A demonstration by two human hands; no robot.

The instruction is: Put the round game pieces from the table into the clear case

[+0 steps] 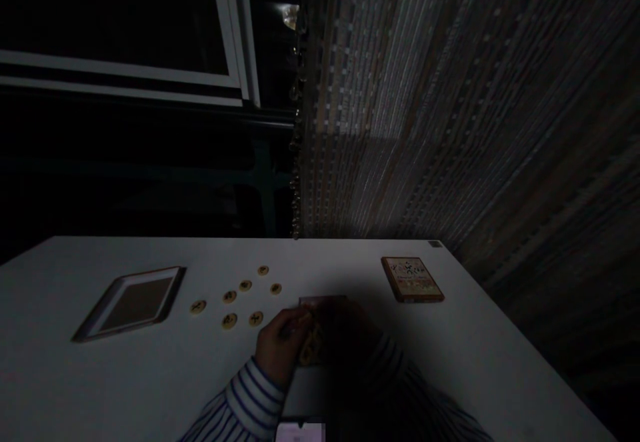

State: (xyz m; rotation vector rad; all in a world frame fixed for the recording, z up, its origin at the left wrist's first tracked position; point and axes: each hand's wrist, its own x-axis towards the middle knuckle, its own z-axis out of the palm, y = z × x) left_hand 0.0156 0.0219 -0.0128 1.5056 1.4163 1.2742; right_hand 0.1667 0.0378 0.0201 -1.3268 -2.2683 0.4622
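Note:
My left hand (pixel 281 347) is at the near middle of the table, its fingers pinched together over a small box (pixel 325 300) of round Chinese chess pieces (pixel 311 349). Whatever sits between those fingertips is too dark to make out. Across the box, my right hand (pixel 354 327) lies in deep shadow, and its fingers cannot be told apart. To the left of the hands, several loose Chinese chess pieces (pixel 229 321) lie spread on the white table, dark characters showing on their tops.
An open shallow tray or lid (pixel 170 295) lies at the left of the white table (pixel 165 382). A flat printed box (pixel 413 279) rests at the right. A lit phone screen (pixel 300 432) shows at the bottom edge. Behind hangs a string curtain (pixel 380 109) beside a window frame (pixel 235 29).

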